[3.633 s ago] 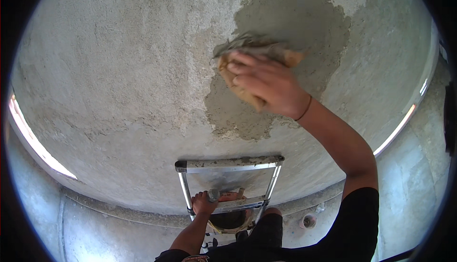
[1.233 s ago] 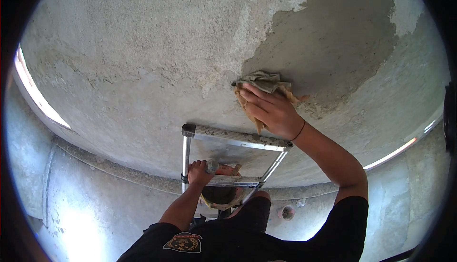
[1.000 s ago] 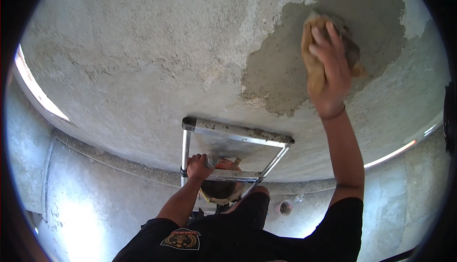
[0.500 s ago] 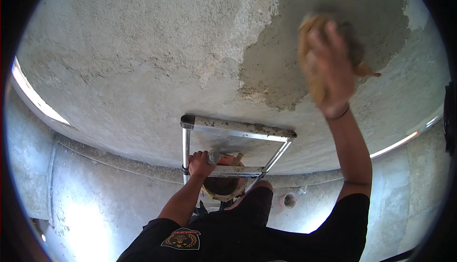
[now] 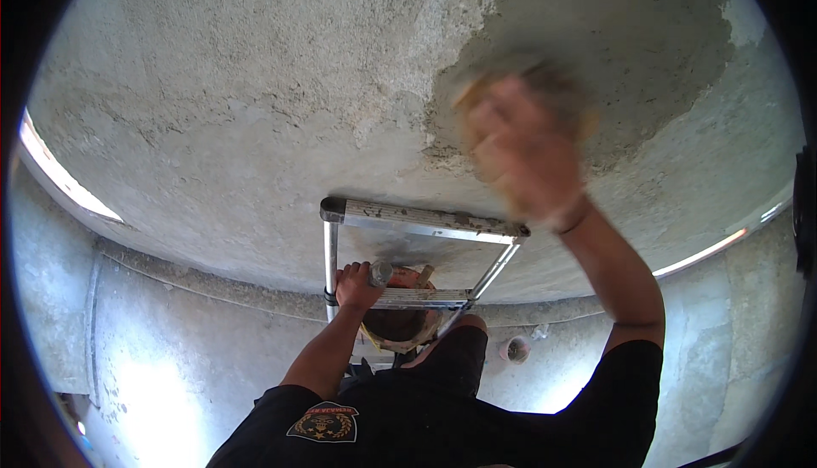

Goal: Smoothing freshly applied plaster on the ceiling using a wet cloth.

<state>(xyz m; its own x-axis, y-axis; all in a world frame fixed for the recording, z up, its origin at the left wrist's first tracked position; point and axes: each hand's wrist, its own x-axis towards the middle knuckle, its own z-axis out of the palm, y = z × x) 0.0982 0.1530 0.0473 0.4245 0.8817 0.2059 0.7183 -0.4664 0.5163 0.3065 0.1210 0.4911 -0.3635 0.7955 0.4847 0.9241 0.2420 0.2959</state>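
Note:
My right hand [image 5: 528, 145], blurred by motion, presses a tan-brown rag [image 5: 477, 94] against a dark, damp cement patch [image 5: 647, 42] on the rough grey wall [image 5: 238, 85]. An aluminium ladder [image 5: 434, 219], its top rail spattered with cement, stands against the wall. My left hand [image 5: 356, 288] grips the ladder at its left side, beside a grey translucent cylinder [image 5: 379, 273]; whether it holds that too is unclear. Below the rung sits a bucket [image 5: 396, 323] of grey mix, partly hidden, with a wooden handle in it.
A small pale bucket [image 5: 516, 349] stands on the concrete floor [image 5: 213, 357] at the right of my legs. A ledge [image 5: 213, 285] runs along the wall's foot. Bright narrow gaps show at the far left and right. A dark object [image 5: 800, 213] is at the right rim.
My right hand with the rag rose up and right about a second ago, and has since swept down and left across the patch. My left hand still grips the ladder.

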